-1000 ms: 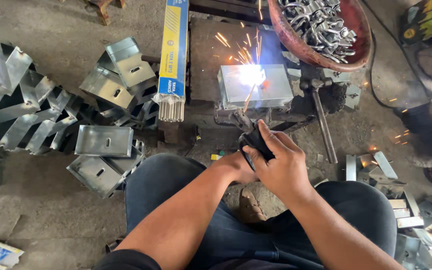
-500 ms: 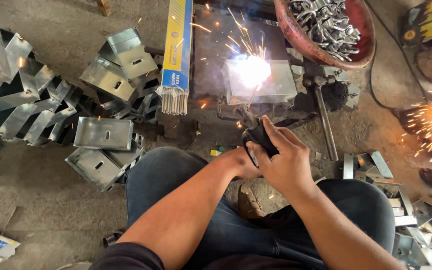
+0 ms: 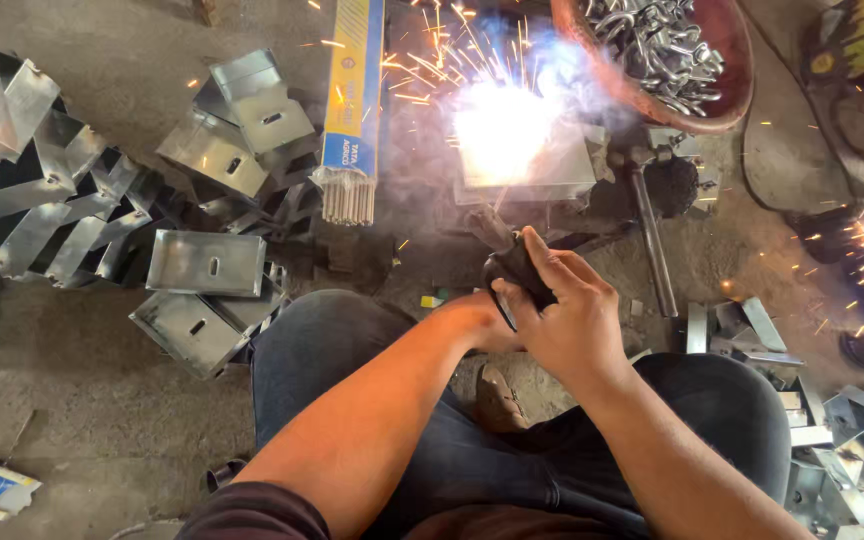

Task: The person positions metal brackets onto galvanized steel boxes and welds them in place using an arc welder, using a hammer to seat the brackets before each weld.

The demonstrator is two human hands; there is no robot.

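One black welding holder (image 3: pixel 517 268) sits in the middle of the view, above the person's knees. It is dark and thick, and its long side runs from the hands up and a little left, pointing at one flat metal box (image 3: pixel 527 160) on the ground. A very bright white flash with many orange sparks sits on that box. The right hand (image 3: pixel 567 320) is wrapped tight around the holder. The left hand (image 3: pixel 482 320) is tucked under the right one, and it is hard to tell if it is gripping. One long blue and yellow box of rods (image 3: pixel 352 100) lies to the left. One round red bowl (image 3: pixel 727 105) of metal hooks sits up on the right. Many shiny metal brackets (image 3: pixel 207 265) are piled on the left.
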